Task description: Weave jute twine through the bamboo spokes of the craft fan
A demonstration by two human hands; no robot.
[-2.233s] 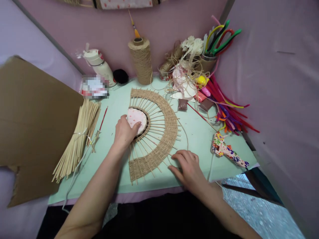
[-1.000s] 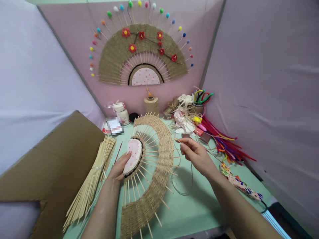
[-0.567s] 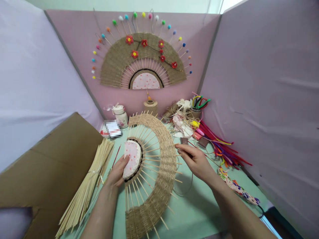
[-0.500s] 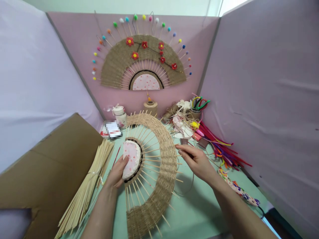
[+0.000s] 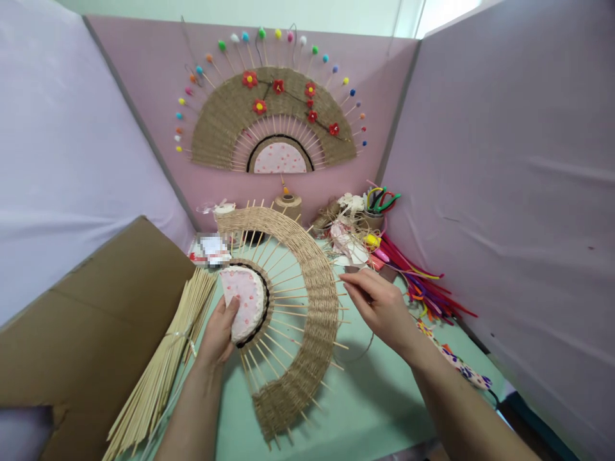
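My left hand (image 5: 218, 330) grips the pink fabric hub of a half-round woven jute fan (image 5: 307, 307), holding it lifted and tilted above the green table (image 5: 379, 397). Thin wooden sticks radiate from the hub through the woven band. My right hand (image 5: 379, 307) is at the fan's right edge, fingers pinched on a thin jute string (image 5: 362, 349) that trails down to the table.
A finished fan (image 5: 276, 118) with red flowers and coloured beads hangs on the pink back wall. A bundle of wooden sticks (image 5: 163, 365) and cardboard (image 5: 81, 326) lie left. A twine spool (image 5: 288, 205), pipe cleaners (image 5: 423, 282) and a patterned glue gun (image 5: 454, 362) sit right.
The fan went from lying flat to being lifted and tilted by my left hand, now turned a little counter-clockwise. My right hand rose from the table to pinch the string at the fan's edge.
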